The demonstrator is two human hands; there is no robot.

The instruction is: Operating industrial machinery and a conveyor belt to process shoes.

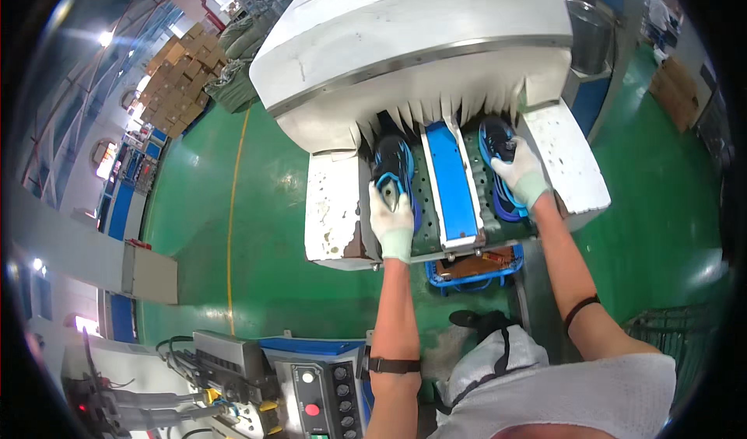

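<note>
Two black-and-blue sports shoes lie on the dark green perforated bed (426, 241) of a white machine, toes pointing into its opening. My left hand (391, 220), in a white glove, has its fingers wrapped round the heel end of the left shoe (395, 157). Something pale shows inside that shoe's collar; I cannot make it out. The gloved right hand (520, 174) grips the right shoe (493, 137) from its right side, around the collar. Between the shoes runs a blue strip with white edges (454, 182). Fringed pale flaps (436, 112) hang over the toes.
The machine's white hood (412, 27) rises ahead, with white side blocks flanking the bed. Below the bed stands a blue-framed cart (475, 272). A control panel with knobs and a red button (313, 409) is at lower left. Stacked cartons (183, 77) stand far left.
</note>
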